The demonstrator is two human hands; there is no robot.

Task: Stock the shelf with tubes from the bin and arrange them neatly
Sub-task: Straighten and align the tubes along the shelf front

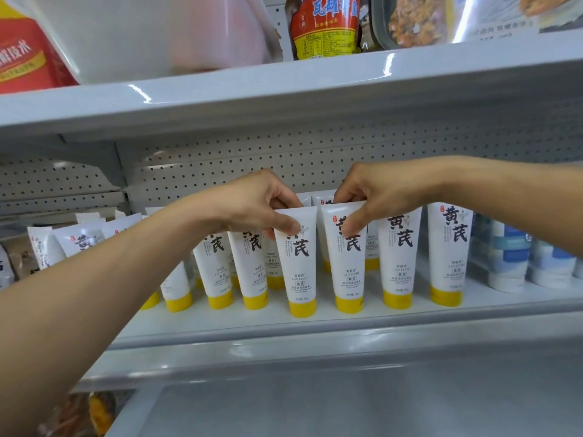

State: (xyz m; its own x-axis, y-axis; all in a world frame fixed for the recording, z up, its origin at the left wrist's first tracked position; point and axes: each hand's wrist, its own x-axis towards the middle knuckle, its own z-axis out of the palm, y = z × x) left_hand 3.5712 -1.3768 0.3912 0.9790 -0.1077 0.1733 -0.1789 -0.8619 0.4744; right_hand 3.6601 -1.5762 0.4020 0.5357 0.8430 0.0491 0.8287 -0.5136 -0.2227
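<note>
Pinching left tube [298,266], the left hand [252,205]; right hand [367,197] pinches right tube [347,272].

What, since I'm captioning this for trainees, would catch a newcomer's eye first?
Two hands meet at centre: the left hand pinches the top of one white tube, the right hand the neighbouring tube. Matching tubes stand on yellow caps along the shelf, and a red-and-yellow packet sits on the shelf above.

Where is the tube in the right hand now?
In the head view this tube stands cap-down in the front row, right of centre, pinched by the right hand, beside the neighbour tube the left hand pinches.
</note>
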